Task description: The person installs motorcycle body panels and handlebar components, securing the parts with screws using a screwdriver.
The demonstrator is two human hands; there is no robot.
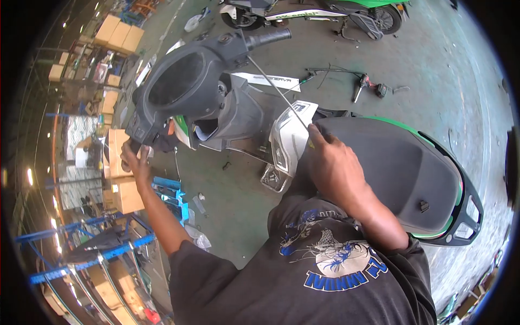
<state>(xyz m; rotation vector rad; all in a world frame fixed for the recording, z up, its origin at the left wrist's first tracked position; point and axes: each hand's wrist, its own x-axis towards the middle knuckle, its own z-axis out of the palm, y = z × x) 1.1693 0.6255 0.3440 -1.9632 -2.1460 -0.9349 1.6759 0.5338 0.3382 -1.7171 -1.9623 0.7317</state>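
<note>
In front of me stands a scooter with a dark handlebar cover (pixel 157 103) around an oval display (pixel 177 78). My left hand (pixel 138 165) is closed around the scooter's left handlebar grip (pixel 135 145), which it largely hides. My right hand (pixel 338 168), above the front of the black seat (pixel 401 168), is closed on a long thin metal rod (pixel 279 93). The rod slants away from me, its far end by the right side of the handlebar, below the right grip (pixel 268 37). Whether it touches there I cannot tell. Its near end is hidden in my fist.
Another green and white scooter (pixel 319 13) stands at the back. A red and black power tool (pixel 371 86) lies on the floor. To the left are cardboard boxes (pixel 122 151) and a blue rack (pixel 97 265). A small metal tray (pixel 275 179) of parts sits beside the scooter.
</note>
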